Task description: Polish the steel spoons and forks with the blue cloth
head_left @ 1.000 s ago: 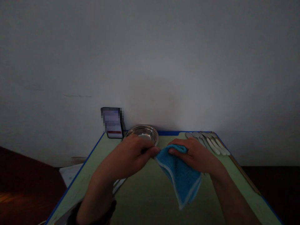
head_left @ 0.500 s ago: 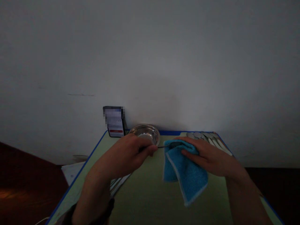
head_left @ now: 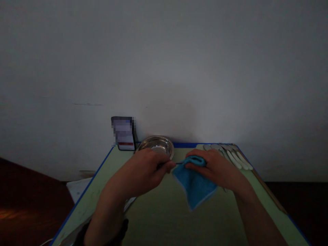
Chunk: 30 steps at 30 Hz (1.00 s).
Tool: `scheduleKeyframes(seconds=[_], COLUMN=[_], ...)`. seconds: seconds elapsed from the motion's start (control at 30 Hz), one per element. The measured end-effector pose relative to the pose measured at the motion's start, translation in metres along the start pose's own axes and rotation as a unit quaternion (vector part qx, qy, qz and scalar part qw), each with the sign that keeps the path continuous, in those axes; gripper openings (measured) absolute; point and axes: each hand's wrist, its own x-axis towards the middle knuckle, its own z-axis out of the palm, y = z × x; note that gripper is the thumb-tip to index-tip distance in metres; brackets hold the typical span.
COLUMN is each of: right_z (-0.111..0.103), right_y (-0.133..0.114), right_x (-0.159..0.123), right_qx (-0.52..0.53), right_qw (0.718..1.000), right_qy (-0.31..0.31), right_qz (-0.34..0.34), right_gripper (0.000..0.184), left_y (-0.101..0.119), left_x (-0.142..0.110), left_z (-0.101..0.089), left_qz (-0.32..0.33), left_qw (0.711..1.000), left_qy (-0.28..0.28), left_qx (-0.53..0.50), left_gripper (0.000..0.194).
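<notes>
My left hand (head_left: pixel 151 169) is closed around the handle of a spoon (head_left: pixel 178 163), whose thin neck shows between my two hands. The far end of the spoon is hidden inside a folded blue cloth (head_left: pixel 196 186). My right hand (head_left: pixel 212 164) pinches this cloth around it, fingers behind and thumb in front, while a pale-edged corner hangs down over the table. Both hands are above the green tabletop (head_left: pixel 174 218), just in front of a shiny metal bowl (head_left: pixel 164 145).
Several utensils with pale handles (head_left: pixel 234 159) lie at the back right. A phone (head_left: pixel 126 136) leans on the wall (head_left: pixel 164 68) left of the bowl. More metal utensils (head_left: pixel 130 204) lie partly hidden behind my left forearm. Blue edging (head_left: pixel 84 194) borders the table.
My right hand has shifted left and folded the cloth tighter over the spoon's end, which showed before. The cloth's hanging corner moved left and up. My left hand stays nearly in place.
</notes>
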Motion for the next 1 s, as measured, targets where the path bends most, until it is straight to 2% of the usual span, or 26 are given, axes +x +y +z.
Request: scheduleKeyframes(seconds=[0.53,0.73,0.83,1.0], right_z=[-0.008,-0.011,-0.007,-0.002], right_y=[0.001,0.01,0.011,0.008], right_x=[-0.006,-0.009,-0.006,0.0], right_qx=[0.089,0.104,0.093,0.114], right_qw=[0.995,0.993,0.995,0.993], right_qy=[-0.031,-0.041,-0.03,-0.026], right_qz=[-0.04,-0.024,0.002,-0.001], right_gripper=[0.032,0.038,0.033,0.026], left_y=[-0.011,-0.023,-0.026,-0.023], left_x=[-0.004,-0.01,-0.012,-0.009], left_z=[-0.008,-0.01,-0.013,-0.012], left_qz=[0.019,-0.018,-0.029,-0.015], left_qw=[0.996,0.996,0.995,0.995], left_qy=[-0.015,-0.008,0.006,0.01], left_qx=[-0.091,-0.083,-0.096,-0.102], left_gripper=[0.032,0.035,0.037,0.038])
